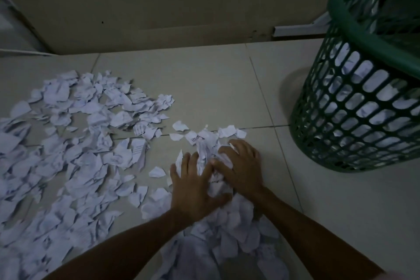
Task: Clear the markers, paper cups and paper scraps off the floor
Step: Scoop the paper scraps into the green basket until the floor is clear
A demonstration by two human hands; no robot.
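White torn paper scraps point(75, 154) cover the tiled floor across the left and bottom of the view. A smaller heap of scraps point(206, 152) lies bunched between my hands at the centre. My left hand point(193, 186) presses on the heap from the left, fingers spread. From the right, my right hand point(243, 166) closes on the same heap with curled fingers. A green plastic lattice basket point(336, 88) stands at the right, holding paper scraps inside. No markers or paper cups are in view.
A beige wall runs along the back with a white bracket or rail point(297, 29) at its base near the basket. Bare floor tiles point(204, 79) lie between the scraps and the basket. The scene is dim.
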